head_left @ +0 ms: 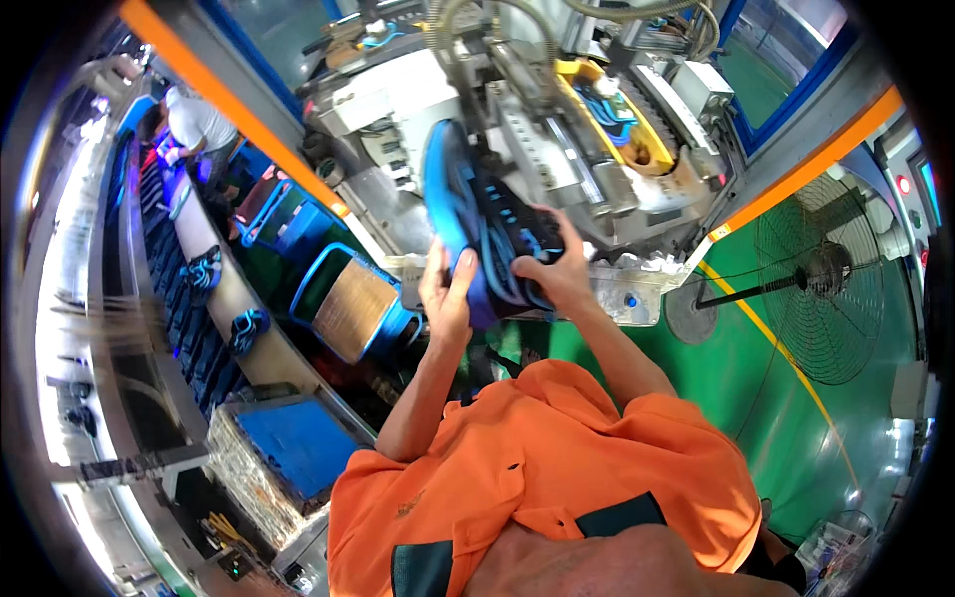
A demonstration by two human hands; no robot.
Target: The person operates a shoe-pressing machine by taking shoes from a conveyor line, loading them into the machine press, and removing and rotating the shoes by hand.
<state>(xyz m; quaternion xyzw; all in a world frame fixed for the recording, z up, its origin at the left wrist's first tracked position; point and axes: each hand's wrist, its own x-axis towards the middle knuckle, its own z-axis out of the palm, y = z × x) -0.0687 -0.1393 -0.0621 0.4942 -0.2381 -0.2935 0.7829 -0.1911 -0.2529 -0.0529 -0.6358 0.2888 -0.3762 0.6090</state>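
Observation:
A black and blue sneaker [485, 221] is held up between my two hands, its toe pointing away from me. The bright blue sole faces left and the dark upper with its lacing faces right. My left hand [447, 296] grips the sole side near the heel, the thumb lying along it. On the other side, my right hand [560, 264] is closed around the upper near the ankle opening, thumb on top. Just beyond the shoe is a metal machine [522, 139] with clamps and rails; the shoe covers part of it.
A yellow tray [652, 157] with blue parts sits on the machine's right. On the left runs a conveyor [261, 343] carrying shoes, a person [199, 124] farther along it. A blue-framed stool [355, 303], a blue-topped box [293, 443] and a floor fan [821, 269] stand nearby.

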